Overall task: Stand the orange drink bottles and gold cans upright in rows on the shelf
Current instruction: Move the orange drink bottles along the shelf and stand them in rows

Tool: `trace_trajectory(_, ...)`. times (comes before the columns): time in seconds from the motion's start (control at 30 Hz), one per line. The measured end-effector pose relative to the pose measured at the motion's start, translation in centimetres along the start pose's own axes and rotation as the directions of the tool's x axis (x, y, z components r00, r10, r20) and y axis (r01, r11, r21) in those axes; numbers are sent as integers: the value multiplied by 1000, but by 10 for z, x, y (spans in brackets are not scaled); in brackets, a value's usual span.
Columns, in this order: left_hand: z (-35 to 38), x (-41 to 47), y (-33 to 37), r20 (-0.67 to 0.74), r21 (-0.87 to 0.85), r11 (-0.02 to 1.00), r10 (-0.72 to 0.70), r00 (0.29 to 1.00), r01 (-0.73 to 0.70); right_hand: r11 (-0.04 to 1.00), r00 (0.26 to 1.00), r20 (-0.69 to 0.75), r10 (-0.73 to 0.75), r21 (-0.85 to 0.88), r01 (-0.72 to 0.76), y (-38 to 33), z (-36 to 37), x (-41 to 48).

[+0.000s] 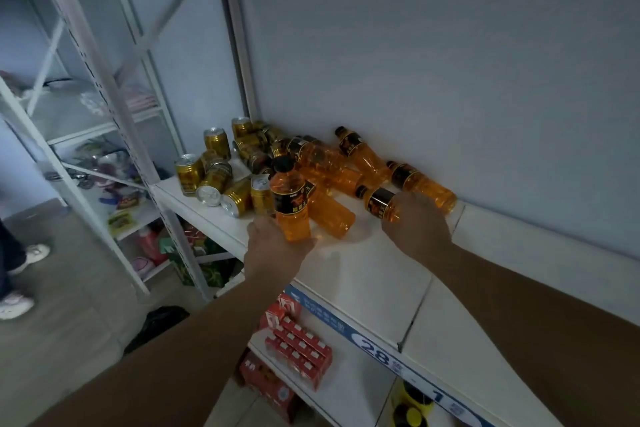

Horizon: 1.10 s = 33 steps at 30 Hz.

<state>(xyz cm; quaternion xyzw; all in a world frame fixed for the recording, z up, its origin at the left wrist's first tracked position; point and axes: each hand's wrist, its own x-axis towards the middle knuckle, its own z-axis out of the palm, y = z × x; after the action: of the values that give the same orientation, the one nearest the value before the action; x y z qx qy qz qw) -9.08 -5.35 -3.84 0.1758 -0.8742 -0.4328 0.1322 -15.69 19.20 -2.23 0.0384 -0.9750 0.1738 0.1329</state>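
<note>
An upright bottle [290, 199] is held at its base by the left hand [273, 248], with the fingers curled round it, near the front edge of the white shelf [363, 274]. A lying bottle [379, 201], cap pointing left, is covered at its lower half by the right hand [417, 224], with the fingers curved over it. Further orange bottles [325, 163] are heaped on their sides behind, close to the back panel [450, 80]. Gold cans [221, 180] are clustered at the shelf's left end, some upright and some on their sides.
</note>
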Motion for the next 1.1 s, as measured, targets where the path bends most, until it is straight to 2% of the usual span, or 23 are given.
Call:
trace_trajectory(0.1,4,17,-9,-27,43,999,0,1000,1,998,999,30,13,-56,-12,-7,5,20)
trace_trajectory(0.27,11,44,-24,164,105,990,74,984,-92,979,982,166,95,-191,-63,-19,18,52)
trace_trajectory(0.33,12,49,-29,197,140,979,118,973,-147,968,970,208,128,-239,-76,-22,24,59)
trace_trajectory(0.5,7,54,-36,228,144,963,191,955,-227,946,974,179,140,-315,-78,-23,31,61)
trace_trajectory(0.67,3,56,-33,290,167,929,272,917,-329,974,981,122,149,-192,-123,-14,23,50)
trace_trajectory(0.87,19,39,-10,337,77,838,487,805,-540,964,960,-91,264,55,-259,3,-9,23)
trace_trajectory(1.0,39,10,18,426,32,771,565,707,-636,866,896,-188,402,398,-304,25,-39,-10)
trace_trajectory(1.1,59,-25,42,473,-6,753,582,661,-658,788,831,-251,497,531,-311,46,-68,-49)
